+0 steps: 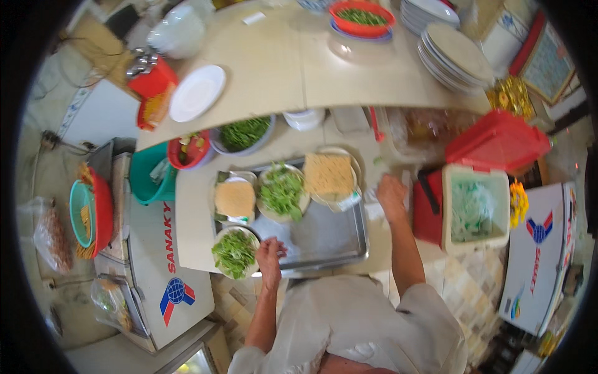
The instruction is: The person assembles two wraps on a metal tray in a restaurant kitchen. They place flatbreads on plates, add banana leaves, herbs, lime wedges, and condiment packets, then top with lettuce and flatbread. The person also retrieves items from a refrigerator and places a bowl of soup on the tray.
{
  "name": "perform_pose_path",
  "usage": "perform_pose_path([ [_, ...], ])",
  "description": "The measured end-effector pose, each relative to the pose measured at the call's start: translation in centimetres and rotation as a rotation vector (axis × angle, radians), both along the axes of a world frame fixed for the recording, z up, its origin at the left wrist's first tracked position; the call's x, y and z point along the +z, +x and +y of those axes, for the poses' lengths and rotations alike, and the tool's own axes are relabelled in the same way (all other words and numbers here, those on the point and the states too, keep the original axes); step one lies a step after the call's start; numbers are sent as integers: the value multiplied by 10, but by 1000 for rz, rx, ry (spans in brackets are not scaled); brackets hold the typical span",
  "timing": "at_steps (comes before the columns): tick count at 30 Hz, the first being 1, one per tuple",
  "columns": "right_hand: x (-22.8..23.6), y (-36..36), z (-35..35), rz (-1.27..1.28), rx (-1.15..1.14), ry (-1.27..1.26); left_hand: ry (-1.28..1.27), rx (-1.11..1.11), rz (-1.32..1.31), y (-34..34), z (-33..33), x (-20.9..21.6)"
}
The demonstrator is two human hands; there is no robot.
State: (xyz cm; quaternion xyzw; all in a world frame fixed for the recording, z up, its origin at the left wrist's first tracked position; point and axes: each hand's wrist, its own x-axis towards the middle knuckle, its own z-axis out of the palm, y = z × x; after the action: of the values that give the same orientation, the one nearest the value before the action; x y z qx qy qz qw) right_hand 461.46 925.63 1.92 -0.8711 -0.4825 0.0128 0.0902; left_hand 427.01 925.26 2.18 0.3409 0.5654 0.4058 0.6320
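My left hand (270, 252), its fingers curled, is at the right rim of a plate of leafy greens (233, 252) by the near left corner of a metal tray (324, 240). I cannot tell whether it grips the rim or something small. On the tray are another plate of greens (281, 192), a plate with a square tan cracker (327, 174) and a smaller tan cracker (235, 199) with a small packet. My right hand (392, 192) is closed on the counter right of the tray, next to something whitish; what it holds is hidden.
A red cooler of ice (471, 202) stands open at the right, its red lid (492, 143) raised. Behind the tray are a bowl of herbs (246, 133) and a red bowl (189, 149). The upper shelf (268, 68) carries stacked plates (451, 59). A green bin (149, 181) stands left.
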Motion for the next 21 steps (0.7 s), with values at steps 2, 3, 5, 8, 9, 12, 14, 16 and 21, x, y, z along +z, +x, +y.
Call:
perform_pose_path([
  [2, -6, 6, 2, -50, 41, 16, 8, 28, 17, -5, -5, 1],
  [3, -10, 9, -2, -57, 8, -108, 4, 58, 33, -7, -6, 2],
  [5, -18, 9, -14, -14, 43, -321, 8, 96, 37, -11, -8, 3],
  [8, -18, 0, -42, -36, 95, -291, 5, 108, 36, -12, -7, 4],
  [9, -14, -4, -50, 7, 81, -275, 14, 86, 43, -10, -5, 4],
  [12, 10, -13, -63, 17, -3, -154, 36, 12, -5, 0, 1, 7],
  [14, 29, -17, -64, 35, -60, -122, 41, -18, -16, 8, 6, 11],
  [16, 47, -20, -59, 98, -144, -198, 70, -57, -66, 16, 11, 16],
  [21, 82, -37, -21, 253, 139, 151, 231, -167, 6, 34, 42, 43],
])
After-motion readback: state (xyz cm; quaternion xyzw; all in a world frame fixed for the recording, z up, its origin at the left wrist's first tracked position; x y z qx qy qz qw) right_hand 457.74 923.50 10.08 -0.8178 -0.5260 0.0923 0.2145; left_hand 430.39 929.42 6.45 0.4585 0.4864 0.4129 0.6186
